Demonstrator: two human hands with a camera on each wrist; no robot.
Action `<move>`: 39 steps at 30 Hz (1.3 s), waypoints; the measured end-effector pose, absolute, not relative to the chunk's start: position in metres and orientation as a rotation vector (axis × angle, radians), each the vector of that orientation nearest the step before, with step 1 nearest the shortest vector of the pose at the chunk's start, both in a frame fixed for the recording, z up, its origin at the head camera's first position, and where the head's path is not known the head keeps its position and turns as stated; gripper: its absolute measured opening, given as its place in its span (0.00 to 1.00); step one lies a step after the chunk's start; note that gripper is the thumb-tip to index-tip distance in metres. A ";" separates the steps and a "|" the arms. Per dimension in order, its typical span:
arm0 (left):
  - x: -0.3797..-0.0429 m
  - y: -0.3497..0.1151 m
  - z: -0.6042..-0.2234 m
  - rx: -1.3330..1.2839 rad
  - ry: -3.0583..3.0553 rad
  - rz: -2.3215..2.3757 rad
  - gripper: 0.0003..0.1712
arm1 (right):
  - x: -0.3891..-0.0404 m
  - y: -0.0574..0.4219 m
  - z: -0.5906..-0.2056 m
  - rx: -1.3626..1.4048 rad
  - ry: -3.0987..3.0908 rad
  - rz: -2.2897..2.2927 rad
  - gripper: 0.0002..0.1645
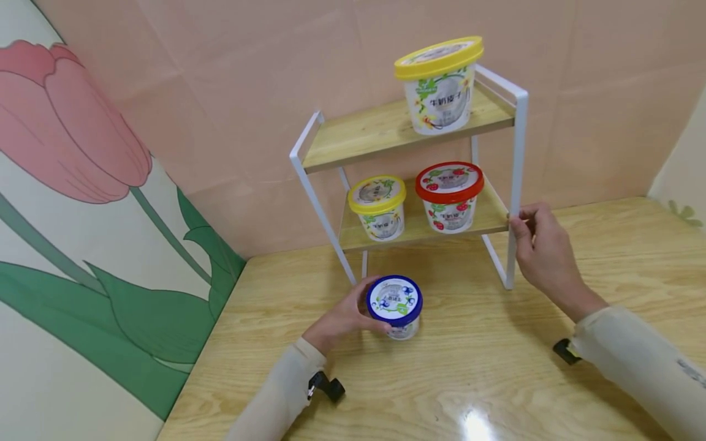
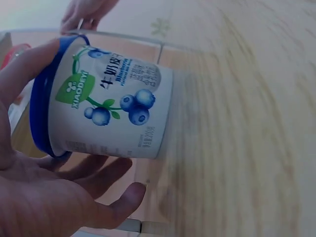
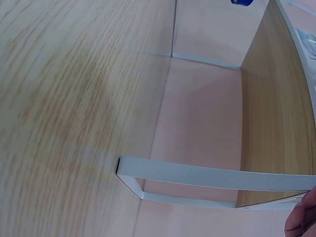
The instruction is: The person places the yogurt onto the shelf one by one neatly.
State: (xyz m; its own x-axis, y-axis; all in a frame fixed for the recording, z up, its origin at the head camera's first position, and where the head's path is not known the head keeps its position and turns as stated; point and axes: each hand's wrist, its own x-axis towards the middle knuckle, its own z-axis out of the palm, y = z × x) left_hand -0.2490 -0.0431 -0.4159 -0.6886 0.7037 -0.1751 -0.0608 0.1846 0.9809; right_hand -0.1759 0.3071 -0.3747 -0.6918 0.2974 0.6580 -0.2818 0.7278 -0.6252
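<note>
My left hand holds a white blueberry yogurt cup with a blue lid, thumb on one side and fingers around the other. The cup is upright at the front of a two-tier shelf rack; whether its base touches the table I cannot tell. My right hand pinches the white right front post of that rack near the lower board. In the right wrist view only some fingertips show at the post, and a bit of the blue lid appears at the top.
On the lower board stand a yellow-lidded cup and a red-lidded cup. Another yellow-lidded cup stands on the upper board, toward the right. Behind the wooden table is a pink wall; a tulip-patterned panel is at left.
</note>
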 end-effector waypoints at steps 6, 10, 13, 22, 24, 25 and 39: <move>-0.250 -0.041 -0.420 0.577 1.865 1.571 0.57 | -0.177 0.307 -0.375 -0.015 -2.146 0.946 0.14; -0.246 -0.041 -0.415 0.597 1.936 1.563 0.55 | -0.177 0.307 -0.375 -0.014 -2.133 0.944 0.13; -0.239 -0.043 -0.399 0.666 1.971 1.566 0.55 | -0.177 0.306 -0.375 -0.005 -2.124 0.936 0.13; -0.218 -0.059 -0.308 0.889 1.929 1.753 0.67 | -0.177 0.307 -0.376 -0.024 -2.134 0.936 0.13; -0.214 -0.059 -0.288 0.896 1.924 1.827 0.69 | -0.176 0.308 -0.376 -0.025 -2.144 0.942 0.13; -0.213 -0.058 -0.278 0.902 1.933 1.862 0.70 | -0.176 0.309 -0.376 -0.024 -2.147 0.946 0.13; -0.220 -0.028 -0.185 1.058 1.864 2.409 0.67 | -0.176 0.309 -0.377 -0.004 -2.140 0.928 0.13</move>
State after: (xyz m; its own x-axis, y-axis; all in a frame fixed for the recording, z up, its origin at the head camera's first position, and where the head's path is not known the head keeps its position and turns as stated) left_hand -0.2200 -0.0277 -0.1846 -0.7817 0.3171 0.5370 0.4402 -0.3295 0.8353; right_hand -0.1762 0.3089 -0.3767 -0.6900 0.2903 0.6630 -0.2854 0.7327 -0.6178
